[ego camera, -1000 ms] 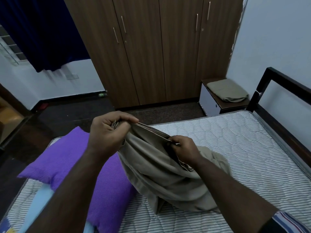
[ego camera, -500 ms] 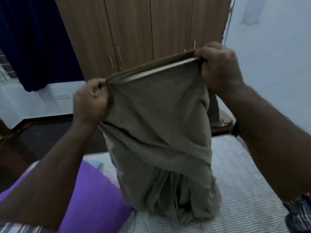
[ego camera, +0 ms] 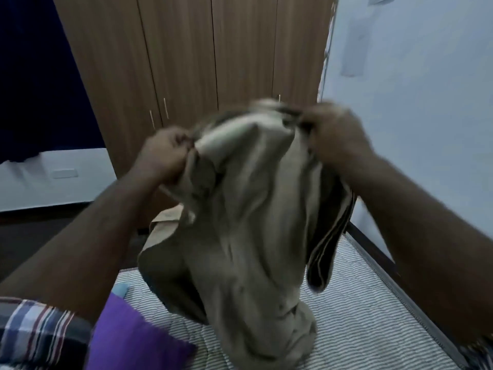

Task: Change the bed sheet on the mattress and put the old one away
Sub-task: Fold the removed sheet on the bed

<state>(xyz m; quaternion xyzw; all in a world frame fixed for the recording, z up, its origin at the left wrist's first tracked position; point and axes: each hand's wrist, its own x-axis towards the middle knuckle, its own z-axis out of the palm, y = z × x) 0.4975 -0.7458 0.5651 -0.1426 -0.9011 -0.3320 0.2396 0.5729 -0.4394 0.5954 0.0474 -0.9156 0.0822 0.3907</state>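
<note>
The olive-grey cotton bed sheet (ego camera: 256, 209) now hangs bunched and loose between the two raised hands, its lower folds resting on the bare striped quilted mattress (ego camera: 360, 316); half a second ago its top edge was stretched taut in a straight line, and a second ago it lay low in a heap near the mattress surface. That edge has gone slack and crumpled, and a dark striped border flap (ego camera: 328, 252) now dangles free on the right side, so the hands seem to have come closer together, probably regathering or hunting for a corner rather than spreading the cloth. The left hand (ego camera: 165, 153) is clenched around a wad of fabric at its upper left; the right hand (ego camera: 336, 140), motion-blurred, also grips the upper edge. Judged from this, the sheet is not yet opened out over the mattress. A purple textured pillow (ego camera: 133, 340) lies at the near left, with brown wooden wardrobe doors (ego camera: 213, 62) behind.
</note>
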